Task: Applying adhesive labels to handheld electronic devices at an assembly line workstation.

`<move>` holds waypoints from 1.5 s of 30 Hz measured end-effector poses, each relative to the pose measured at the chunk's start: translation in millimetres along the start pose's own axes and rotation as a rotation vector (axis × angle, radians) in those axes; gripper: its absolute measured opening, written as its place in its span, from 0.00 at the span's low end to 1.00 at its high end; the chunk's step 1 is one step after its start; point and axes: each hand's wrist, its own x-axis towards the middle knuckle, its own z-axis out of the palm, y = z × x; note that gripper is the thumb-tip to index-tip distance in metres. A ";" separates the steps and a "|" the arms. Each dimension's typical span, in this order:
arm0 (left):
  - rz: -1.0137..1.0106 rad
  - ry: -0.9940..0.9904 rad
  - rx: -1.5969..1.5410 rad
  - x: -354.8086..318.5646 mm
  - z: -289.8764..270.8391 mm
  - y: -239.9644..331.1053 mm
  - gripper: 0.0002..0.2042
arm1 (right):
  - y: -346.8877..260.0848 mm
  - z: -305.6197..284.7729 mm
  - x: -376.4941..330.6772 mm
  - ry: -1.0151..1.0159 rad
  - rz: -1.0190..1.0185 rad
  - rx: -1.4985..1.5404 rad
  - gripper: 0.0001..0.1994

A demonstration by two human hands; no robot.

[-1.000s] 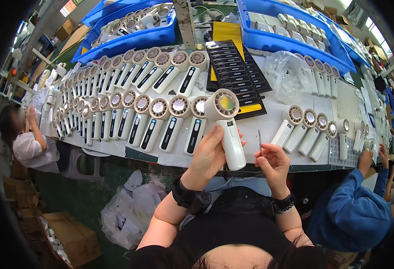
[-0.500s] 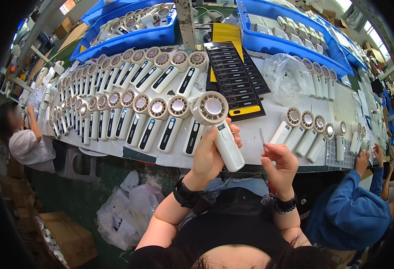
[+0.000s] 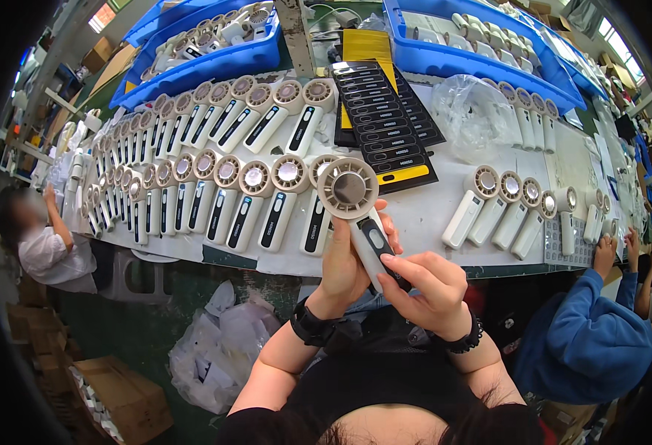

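Observation:
A white handheld fan (image 3: 349,188) with a beige round head is in my left hand (image 3: 343,268), whose fingers wrap round its handle. A black oval-ended label strip (image 3: 380,248) lies along the front of that handle. At the strip's lower end, my right hand (image 3: 436,293) pinches it between thumb and forefinger, close against the fan. Whether the lower end is stuck down or lifted, I cannot tell. Beyond the fan, a black sheet of label strips (image 3: 394,126) lies on the table, partly over other sheets.
Rows of fans (image 3: 255,182) with black labels fill the table's left. Several fans (image 3: 482,182) lie right of my hands. A clear plastic bag (image 3: 474,115) and blue bins (image 3: 459,63) stand behind. A co-worker in a blue sleeve (image 3: 589,341) is at the right, another person (image 3: 51,241) far left.
My right hand has moved left and up to the fan's handle, bringing a thin piece onto its front. The handle's front now bears a black strip. The fan has turned slightly.

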 end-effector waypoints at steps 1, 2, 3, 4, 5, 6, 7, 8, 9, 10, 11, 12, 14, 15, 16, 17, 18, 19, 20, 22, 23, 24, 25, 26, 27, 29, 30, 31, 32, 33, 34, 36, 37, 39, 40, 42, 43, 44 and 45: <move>0.015 0.006 0.033 0.0 0.9 -1.2 0.32 | -0.2 0.8 -0.1 0.005 -0.013 -0.014 0.16; 0.029 0.012 0.067 -0.1 1.3 -2.2 0.32 | -0.4 1.8 -0.5 0.007 -0.009 -0.014 0.16; 0.025 0.012 0.068 0.0 0.8 -3.1 0.32 | -0.5 2.9 -1.1 0.014 -0.009 -0.016 0.16; 0.041 -0.006 0.065 0.1 -0.3 -4.2 0.32 | -0.4 3.9 -1.7 0.020 -0.009 -0.018 0.16; 0.057 -0.025 0.061 0.3 -1.4 -5.3 0.32 | -0.3 4.5 -2.2 0.027 -0.008 -0.020 0.16; 0.075 -0.041 0.058 0.0 -1.9 -5.9 0.33 | -0.6 4.4 -2.4 0.028 -0.006 -0.019 0.16; 0.073 -0.040 0.059 -0.1 -1.8 -6.1 0.33 | -1.2 3.9 -2.2 0.028 -0.010 -0.017 0.16; 0.077 -0.039 0.058 -0.1 -1.6 -6.3 0.33 | -1.9 3.5 -1.9 0.029 -0.014 -0.015 0.16; 0.080 -0.038 0.056 -0.1 -1.4 -6.4 0.33 | -2.4 3.2 -1.8 0.029 -0.018 -0.013 0.16; 0.084 -0.037 0.054 -0.3 -1.3 -6.4 0.33 | -2.5 3.2 -1.9 0.030 -0.016 -0.012 0.16; 0.082 -0.037 0.055 -0.1 -1.4 -6.8 0.33 | -2.4 3.0 -2.0 0.032 -0.018 -0.016 0.16; 0.084 -0.044 0.044 0.0 -1.6 -7.1 0.33 | -2.3 2.8 -2.1 0.033 -0.021 -0.020 0.16; 0.089 -0.056 0.022 0.3 -1.9 -7.8 0.33 | -2.0 2.6 -2.1 0.036 -0.022 -0.024 0.16; 0.088 -0.056 0.022 0.5 -1.8 -8.0 0.33 | -1.8 2.5 -2.0 0.036 -0.022 -0.025 0.16; 0.088 -0.055 0.022 0.4 -1.8 -8.0 0.33 | -1.7 2.7 -2.1 0.037 -0.023 -0.025 0.16; 0.089 -0.054 0.022 0.3 -1.7 -7.9 0.32 | -1.7 2.9 -2.2 0.037 -0.024 -0.025 0.16; 0.089 -0.054 0.022 0.1 -1.5 -7.9 0.32 | -1.8 2.9 -2.3 0.038 -0.023 -0.025 0.16; 0.089 -0.053 0.023 -0.2 -1.3 -7.7 0.32 | -1.8 3.0 -2.4 0.037 -0.025 -0.026 0.16; 0.084 -0.046 0.045 -0.6 -0.8 -7.4 0.33 | -1.9 3.1 -2.6 0.037 -0.026 -0.027 0.16; 0.077 -0.033 0.088 -0.7 0.4 -6.8 0.34 | -1.7 3.0 -2.6 0.037 -0.028 -0.029 0.16; 0.077 -0.033 0.088 -0.8 0.9 -6.7 0.34 | -1.4 3.1 -2.9 0.035 -0.024 -0.029 0.16; 0.073 -0.030 0.086 -0.9 1.5 -6.5 0.34 | -1.2 3.2 -3.3 0.034 -0.020 -0.028 0.16; 0.070 -0.027 0.083 -1.1 1.9 -6.4 0.34 | -1.1 3.2 -3.7 0.032 -0.017 -0.028 0.16; 0.067 -0.023 0.082 -1.0 2.1 -6.1 0.34 | -0.9 3.2 -3.6 0.032 -0.017 -0.027 0.16; 0.067 -0.023 0.082 -0.8 1.8 -6.0 0.34 | -0.8 3.0 -3.5 0.031 -0.016 -0.025 0.16; 0.067 -0.036 0.088 -0.1 0.2 -5.7 0.35 | -0.6 2.9 -3.5 0.028 -0.016 -0.022 0.16; 0.067 -0.043 0.091 0.1 -0.1 -5.5 0.35 | -0.6 3.0 -3.4 0.028 -0.016 -0.022 0.16; 0.067 -0.042 0.091 0.0 -0.2 -5.5 0.35 | -0.5 3.3 -3.6 0.029 -0.014 -0.022 0.16; 0.070 -0.043 0.096 0.0 -0.1 -5.5 0.34 | -0.5 3.6 -3.8 0.029 -0.013 -0.022 0.16; 0.073 -0.043 0.101 0.1 0.1 -5.4 0.34 | -0.5 3.8 -3.9 0.029 -0.011 -0.022 0.16; 0.075 -0.043 0.106 0.1 0.1 -5.3 0.34 | -0.5 3.9 -3.8 0.029 -0.011 -0.022 0.16; 0.083 -0.054 0.088 0.0 -1.4 -5.8 0.34 | -0.7 3.9 -3.6 0.024 -0.006 -0.025 0.16; 0.090 -0.064 0.071 -0.1 -2.5 -6.2 0.34 | -0.8 3.9 -3.6 0.022 -0.003 -0.026 0.16; 0.098 -0.075 0.054 -0.4 -3.0 -5.9 0.33 | -0.8 4.3 -3.7 0.023 -0.002 -0.027 0.16; 0.098 -0.073 0.085 -0.5 -2.7 -5.6 0.33 | -0.8 4.6 -3.7 0.024 -0.002 -0.027 0.16; 0.098 -0.071 0.148 -0.8 -1.9 -4.8 0.32 | -0.6 4.9 -3.8 0.026 -0.001 -0.028 0.16; 0.097 -0.072 0.148 -0.9 -1.8 -4.4 0.32 | -0.2 5.2 -3.9 0.026 -0.004 -0.030 0.16; 0.097 -0.067 0.158 -1.2 -1.8 -3.9 0.31 | 0.2 5.5 -4.1 0.026 -0.006 -0.032 0.16; 0.097 -0.062 0.167 -1.5 -1.8 -3.4 0.31 | 0.3 5.6 -4.1 0.026 -0.009 -0.034 0.16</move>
